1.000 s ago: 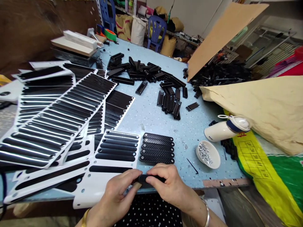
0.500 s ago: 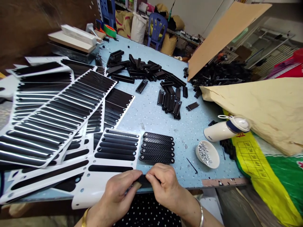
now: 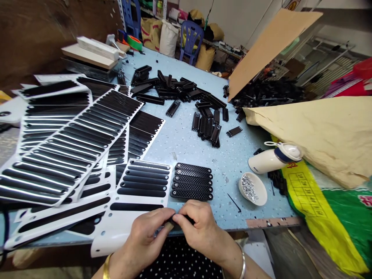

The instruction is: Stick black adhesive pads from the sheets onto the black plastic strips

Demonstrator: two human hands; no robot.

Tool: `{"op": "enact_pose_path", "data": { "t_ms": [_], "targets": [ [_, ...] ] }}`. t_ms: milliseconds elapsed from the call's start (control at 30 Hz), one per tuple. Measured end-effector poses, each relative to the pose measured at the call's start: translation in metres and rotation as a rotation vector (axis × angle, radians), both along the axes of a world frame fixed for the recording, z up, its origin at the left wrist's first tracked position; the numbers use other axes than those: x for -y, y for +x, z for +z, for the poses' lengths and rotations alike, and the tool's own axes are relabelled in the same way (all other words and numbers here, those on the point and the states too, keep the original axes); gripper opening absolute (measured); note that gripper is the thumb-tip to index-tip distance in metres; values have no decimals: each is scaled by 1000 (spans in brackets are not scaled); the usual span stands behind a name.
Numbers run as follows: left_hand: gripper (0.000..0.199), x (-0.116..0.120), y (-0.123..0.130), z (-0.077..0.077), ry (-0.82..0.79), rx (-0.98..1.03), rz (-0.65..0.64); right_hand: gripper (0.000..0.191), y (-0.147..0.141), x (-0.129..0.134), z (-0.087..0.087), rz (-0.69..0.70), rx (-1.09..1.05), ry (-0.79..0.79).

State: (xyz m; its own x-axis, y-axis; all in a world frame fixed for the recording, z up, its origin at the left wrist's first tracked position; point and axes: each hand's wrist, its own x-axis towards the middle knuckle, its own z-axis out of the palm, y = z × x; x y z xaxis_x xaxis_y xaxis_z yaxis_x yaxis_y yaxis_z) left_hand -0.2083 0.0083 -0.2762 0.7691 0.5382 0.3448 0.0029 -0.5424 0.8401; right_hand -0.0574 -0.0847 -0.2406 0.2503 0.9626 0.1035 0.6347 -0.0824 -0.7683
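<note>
Both hands meet at the table's front edge, pinching one small black strip-shaped piece [image 3: 189,219] that is mostly covered by fingers. My left hand [image 3: 147,232] is closed on its left end, and my right hand [image 3: 200,228] is closed on it from the right with the thumb pressed on top. Just beyond them lies a row of several black textured bars [image 3: 192,181] with silver screws at their ends. Left of that row is a white sheet of black adhesive strips [image 3: 142,184], its near end curling over the table edge.
A white bowl of small silver screws [image 3: 252,189], a black hex key [image 3: 234,203] and a white bottle [image 3: 270,159] stand to the right. Many black parts [image 3: 177,88] are heaped farther back. More strip sheets [image 3: 72,147] pile up at left. A cardboard panel [image 3: 267,50] rises behind.
My right thumb has slid left along the black piece, closer to the left fingers. My left hand has barely moved. The view has shifted slightly.
</note>
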Motion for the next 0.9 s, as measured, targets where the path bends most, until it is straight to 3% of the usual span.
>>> {"op": "enact_pose_path", "data": {
  "t_ms": [200,400,533,700,833,900],
  "targets": [
    [25,-2,1,5,-5,2,-14,37,-4,-3,-8,-56,154,70],
    [25,-2,-1,2,-26,-15,3,26,16,13,6,-55,-6,-59],
    [26,-4,-1,0,-20,-3,0,20,14,20,-1,-48,7,-20],
    [25,-2,-1,-3,17,13,22,32,3,19,-18,-112,276,101],
    [39,6,0,-4,28,39,175,34,8,17,-28,-104,499,190],
    [31,7,-1,-1,17,65,260,34,14,15,-30,-79,575,242]
  ]
}}
